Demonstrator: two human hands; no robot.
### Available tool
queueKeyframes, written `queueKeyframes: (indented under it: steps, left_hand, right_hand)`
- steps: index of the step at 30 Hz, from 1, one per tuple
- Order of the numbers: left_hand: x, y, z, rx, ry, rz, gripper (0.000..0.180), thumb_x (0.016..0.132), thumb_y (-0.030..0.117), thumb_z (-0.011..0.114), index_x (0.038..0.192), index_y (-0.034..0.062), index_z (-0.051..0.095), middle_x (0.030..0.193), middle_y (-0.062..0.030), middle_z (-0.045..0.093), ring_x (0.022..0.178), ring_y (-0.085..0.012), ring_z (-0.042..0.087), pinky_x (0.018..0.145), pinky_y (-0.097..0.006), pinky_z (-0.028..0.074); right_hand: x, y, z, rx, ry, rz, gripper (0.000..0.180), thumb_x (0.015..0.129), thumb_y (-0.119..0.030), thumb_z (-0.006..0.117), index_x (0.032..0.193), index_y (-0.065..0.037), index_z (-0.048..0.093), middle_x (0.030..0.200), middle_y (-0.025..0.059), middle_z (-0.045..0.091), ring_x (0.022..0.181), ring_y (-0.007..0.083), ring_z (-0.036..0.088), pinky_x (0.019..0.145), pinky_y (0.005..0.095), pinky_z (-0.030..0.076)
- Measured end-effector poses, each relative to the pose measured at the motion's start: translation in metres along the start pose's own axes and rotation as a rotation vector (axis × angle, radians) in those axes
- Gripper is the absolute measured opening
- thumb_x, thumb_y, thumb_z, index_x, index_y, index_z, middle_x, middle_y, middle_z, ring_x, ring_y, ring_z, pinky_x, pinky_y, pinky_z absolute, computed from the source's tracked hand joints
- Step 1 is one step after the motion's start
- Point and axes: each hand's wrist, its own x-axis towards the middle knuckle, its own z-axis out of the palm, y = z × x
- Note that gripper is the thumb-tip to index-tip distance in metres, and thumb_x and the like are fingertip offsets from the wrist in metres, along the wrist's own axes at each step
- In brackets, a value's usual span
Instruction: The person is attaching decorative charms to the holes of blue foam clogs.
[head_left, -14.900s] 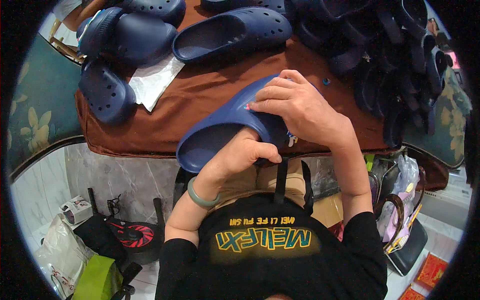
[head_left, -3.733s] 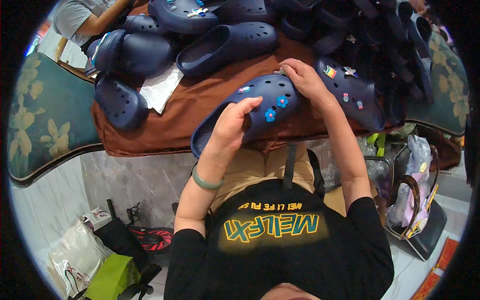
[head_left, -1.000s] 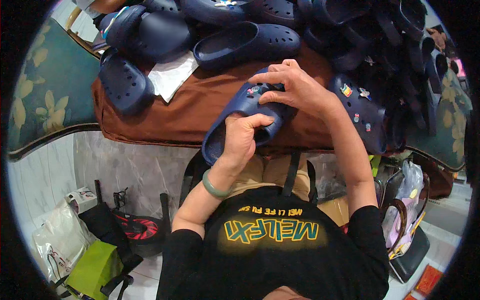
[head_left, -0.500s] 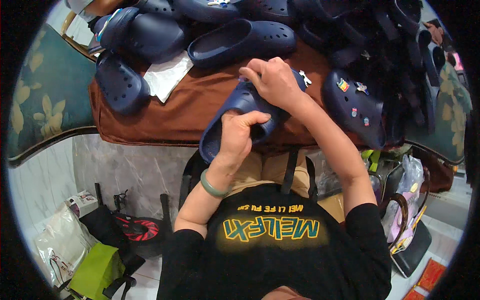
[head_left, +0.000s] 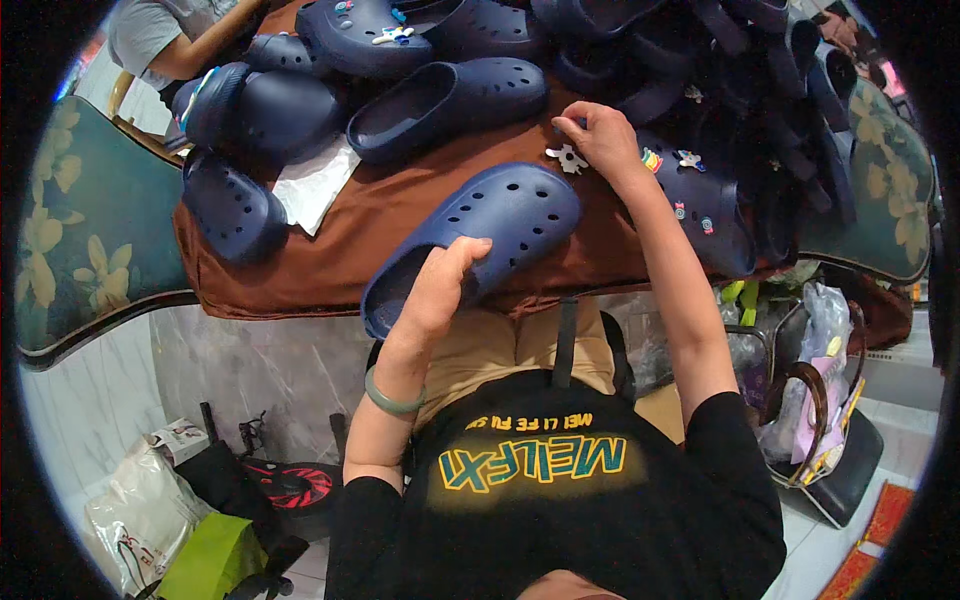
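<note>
A blue clog (head_left: 515, 205) is in the left hand (head_left: 440, 285), over the near part of a brown cloth (head_left: 300, 280). The left hand's thumb lies along the top of the shoe, while its fingers go down into the opening and are hidden; the grip is closed around the upper. From that grip, the toe points away and to the right, with open holes across it, and the heel reaches back to the left.

The right hand (head_left: 605, 140) is beyond the toe, apart from the shoe, with its fingers curled and thumb and forefinger close together; whether anything is pinched between them I cannot tell. Just below its fingertips is a white charm (head_left: 567, 158).

To the right of the right hand, partly behind its forearm, sits another clog (head_left: 715, 190) with small coloured charms. Past the held shoe, away from the left hand's grip, lies an empty clog (head_left: 450, 105). Farther left of that grip are a white sheet (head_left: 317, 185) and a smaller-looking clog (head_left: 235, 210). A dark heap of clogs (head_left: 740, 85) fills the far right, and another person's arm (head_left: 205, 45) shows at the far left.
</note>
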Motion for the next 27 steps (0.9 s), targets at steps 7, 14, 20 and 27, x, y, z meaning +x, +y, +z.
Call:
queueKeyframes:
  steps: [7, 14, 20, 27]
  left_hand:
    - [0.016, -0.011, -0.01, -0.149, -0.073, 0.118, 0.025, 0.089, 0.019, 0.052, 0.094, -0.0016, 0.066, 0.092, -0.0075, 0.066, 0.087, -0.0153, 0.061, 0.083, -0.029, 0.046]
    - [0.012, -0.004, -0.008, -0.296, -0.112, 0.018, 0.025, 0.088, 0.017, 0.053, 0.097, -0.0028, 0.066, 0.095, -0.0104, 0.067, 0.089, -0.0171, 0.063, 0.086, -0.031, 0.048]
    - [0.019, -0.017, -0.012, -0.064, -0.04, 0.163, 0.025, 0.09, 0.014, 0.051, 0.101, -0.0037, 0.066, 0.101, -0.0125, 0.067, 0.094, -0.0181, 0.063, 0.088, -0.032, 0.047]
    - [0.028, -0.03, -0.015, -0.071, -0.083, 0.325, 0.027, 0.094, 0.014, 0.043, 0.104, 0.0033, 0.066, 0.1, -0.0086, 0.068, 0.093, -0.0159, 0.061, 0.088, -0.03, 0.044]
  right_hand:
    - [0.006, 0.009, 0.002, -0.017, 0.107, -0.232, 0.027, 0.08, -0.035, 0.069, 0.088, -0.01, 0.071, 0.087, 0.0113, 0.067, 0.085, 0.0311, 0.063, 0.073, 0.0426, 0.05]
    - [-0.041, -0.009, -0.01, -0.273, -0.039, -0.269, 0.031, 0.078, -0.033, 0.071, 0.082, -0.003, 0.066, 0.084, 0.017, 0.061, 0.084, 0.0329, 0.061, 0.071, 0.0413, 0.05]
    - [-0.05, 0.005, 0.002, -0.263, -0.009, -0.285, 0.022, 0.084, -0.022, 0.064, 0.092, -0.003, 0.06, 0.085, 0.0194, 0.061, 0.082, 0.0369, 0.062, 0.072, 0.0447, 0.05]
    - [-0.101, -0.044, -0.043, 0.599, 0.054, 0.012, 0.016, 0.093, -0.011, 0.053, 0.102, 0.0, 0.059, 0.092, 0.0091, 0.064, 0.08, 0.0168, 0.061, 0.071, 0.0283, 0.05]
